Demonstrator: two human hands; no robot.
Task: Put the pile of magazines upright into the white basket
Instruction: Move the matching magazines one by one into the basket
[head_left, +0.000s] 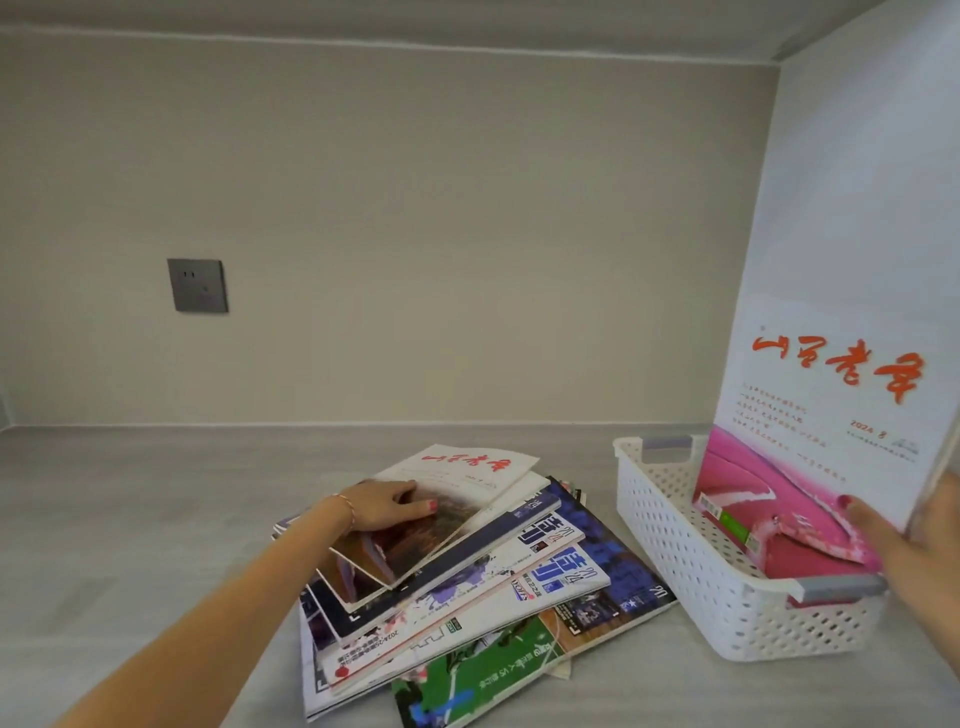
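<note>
A fanned pile of magazines (467, 587) lies flat on the grey surface at the centre. My left hand (387, 504) grips the left edge of the top magazine (457, 493), white with red script, thumb on its cover. To the right stands the white perforated basket (685, 566). A white and pink magazine (831, 415) stands upright inside it, leaning against the right wall. My right hand (898, 530) holds its lower right edge, thumb on the cover. Another pink item lies low in the basket behind it.
A beige wall runs behind the surface, with a grey power socket (197, 285) at the left. A white side wall (872, 156) rises at the right, close to the basket. Bare grey surface (130, 519) extends left of the pile.
</note>
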